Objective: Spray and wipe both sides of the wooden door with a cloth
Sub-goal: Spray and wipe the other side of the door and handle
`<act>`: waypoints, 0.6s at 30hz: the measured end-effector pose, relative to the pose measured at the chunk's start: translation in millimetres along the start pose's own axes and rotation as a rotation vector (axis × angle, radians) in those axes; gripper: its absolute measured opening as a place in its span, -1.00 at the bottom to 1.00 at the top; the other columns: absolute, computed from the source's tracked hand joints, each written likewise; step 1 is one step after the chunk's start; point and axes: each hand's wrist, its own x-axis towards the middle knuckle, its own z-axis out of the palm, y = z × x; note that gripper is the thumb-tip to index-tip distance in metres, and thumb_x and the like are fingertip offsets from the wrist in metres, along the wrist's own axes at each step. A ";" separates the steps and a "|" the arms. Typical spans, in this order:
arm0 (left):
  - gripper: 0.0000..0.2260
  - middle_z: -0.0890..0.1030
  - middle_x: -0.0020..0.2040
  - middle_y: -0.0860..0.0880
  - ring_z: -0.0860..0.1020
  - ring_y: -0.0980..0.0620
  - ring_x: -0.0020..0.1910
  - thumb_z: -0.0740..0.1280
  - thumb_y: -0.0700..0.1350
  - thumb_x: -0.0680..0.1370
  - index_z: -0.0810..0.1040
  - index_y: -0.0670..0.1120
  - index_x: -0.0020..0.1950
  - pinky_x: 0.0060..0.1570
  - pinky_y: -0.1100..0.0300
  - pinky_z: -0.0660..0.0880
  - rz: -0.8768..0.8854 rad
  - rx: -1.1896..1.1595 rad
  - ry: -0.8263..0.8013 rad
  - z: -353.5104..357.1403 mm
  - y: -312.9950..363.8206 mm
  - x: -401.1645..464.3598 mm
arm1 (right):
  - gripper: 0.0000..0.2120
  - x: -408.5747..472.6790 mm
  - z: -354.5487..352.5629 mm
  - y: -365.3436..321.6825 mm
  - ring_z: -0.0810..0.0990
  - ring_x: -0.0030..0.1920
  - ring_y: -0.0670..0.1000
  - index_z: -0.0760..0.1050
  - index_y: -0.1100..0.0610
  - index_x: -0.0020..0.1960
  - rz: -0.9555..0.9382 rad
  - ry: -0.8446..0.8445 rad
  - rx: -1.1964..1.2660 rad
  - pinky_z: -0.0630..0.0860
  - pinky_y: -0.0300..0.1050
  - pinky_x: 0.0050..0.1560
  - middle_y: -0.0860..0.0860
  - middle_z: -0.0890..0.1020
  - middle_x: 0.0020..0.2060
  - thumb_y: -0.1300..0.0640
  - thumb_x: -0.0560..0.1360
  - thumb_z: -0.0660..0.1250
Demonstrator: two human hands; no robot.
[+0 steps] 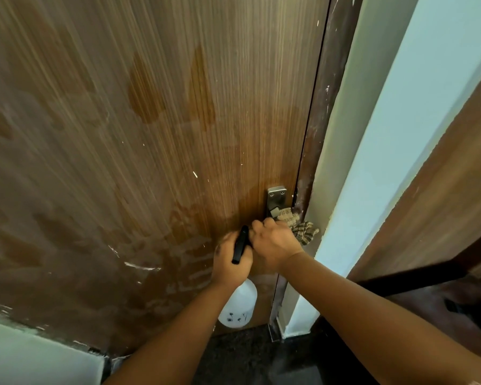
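**Head cam: both hands bunched up at the door handle**

Left hand (232, 258) is wrapped around the spray bottle (238, 304), black trigger head up, white body hanging below the wrist. Right hand (274, 241) is closed on the cloth (303, 229), which pokes out toward the door edge, just under the metal handle plate (276, 200). The wooden door (150, 134) has wet patches above. Risk I see: with both hands full, the bottle could knock the handle or slip.

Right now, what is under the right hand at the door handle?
A striped cloth sticks out from under the right hand, below the metal handle plate. The lever itself is covered by the hand and cloth.
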 end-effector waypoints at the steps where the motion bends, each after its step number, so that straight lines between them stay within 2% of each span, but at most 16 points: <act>1: -0.68 0.60 0.01 -0.04 0.58 0.10 -0.04 0.29 -0.07 0.47 0.58 -0.15 0.17 0.02 0.22 0.51 0.009 -0.034 0.027 -6.3 3.6 1.8 | -0.82 0.6 -4.5 1.7 0.53 -0.25 0.07 0.59 0.06 -0.05 0.057 0.019 0.093 0.29 -0.12 -0.35 0.02 0.54 -0.20 -0.03 0.44 0.41; 3: -0.82 0.61 -0.12 -0.01 0.58 0.16 -0.20 0.30 -0.08 0.49 0.57 -0.09 0.04 -0.16 0.26 0.51 0.033 -0.105 0.076 -22.5 17.1 9.0 | -0.78 4.3 -14.9 5.9 0.55 -0.19 0.06 0.54 0.04 -0.02 0.191 0.086 0.286 0.37 -0.12 -0.28 0.00 0.54 -0.15 -0.09 0.58 0.24; 5: -0.86 0.60 -0.21 0.00 0.57 0.10 -0.26 0.30 -0.08 0.49 0.58 -0.11 -0.06 -0.23 0.23 0.49 0.087 -0.066 0.046 -34.6 32.5 19.0 | -0.72 5.7 -21.3 8.7 0.55 -0.19 0.06 0.54 0.03 -0.06 0.268 0.118 0.385 0.35 -0.13 -0.26 -0.01 0.55 -0.17 -0.12 0.61 0.18; 8: -0.80 0.60 -0.22 -0.05 0.58 -0.01 -0.22 0.27 -0.06 0.50 0.59 -0.17 -0.07 -0.18 0.06 0.54 0.140 0.040 -0.024 -40.2 46.1 23.5 | -0.69 9.1 -27.8 8.2 0.56 -0.17 0.04 0.54 0.02 -0.09 0.338 0.091 0.439 0.32 -0.14 -0.24 -0.03 0.53 -0.19 -0.14 0.62 0.15; 11: -0.79 0.62 -0.13 -0.06 0.60 -0.05 -0.12 0.27 -0.05 0.51 0.60 -0.15 -0.01 -0.02 -0.05 0.57 0.087 0.038 -0.012 -39.8 44.2 20.2 | -0.69 9.0 -35.6 9.7 0.54 -0.15 -0.01 0.53 0.00 -0.06 0.329 0.037 0.456 0.30 -0.15 -0.25 -0.08 0.46 -0.21 -0.17 0.62 0.14; 14: -0.86 0.63 -0.07 -0.04 0.60 -0.02 -0.04 0.31 -0.06 0.52 0.59 -0.09 -0.01 0.07 -0.02 0.57 0.028 -0.015 0.014 -40.3 44.6 16.0 | -0.73 9.9 -42.3 15.1 0.57 -0.09 -0.02 0.52 -0.04 -0.03 0.369 -0.011 0.546 0.32 -0.19 -0.25 -0.11 0.49 -0.18 -0.22 0.57 0.23; 16: -0.91 0.62 -0.11 -0.02 0.59 0.00 -0.09 0.32 -0.06 0.53 0.57 -0.05 -0.06 -0.03 0.06 0.54 -0.009 -0.034 0.042 -41.5 45.4 15.5 | -0.67 12.0 -48.0 17.3 0.53 0.00 -0.04 0.51 -0.05 0.11 0.470 -0.007 0.702 0.40 -0.20 -0.15 -0.06 0.51 0.01 -0.22 0.47 0.39; 18: -0.96 0.57 -0.22 0.02 0.54 0.06 -0.22 0.36 -0.15 0.56 0.55 -0.07 -0.09 -0.20 0.17 0.46 -0.037 -0.025 0.074 -45.7 45.2 16.0 | -0.48 11.5 -58.6 15.4 0.41 0.06 -0.05 0.45 -0.07 0.18 0.623 0.063 0.927 0.41 -0.19 -0.03 -0.02 0.40 0.17 -0.20 0.33 0.54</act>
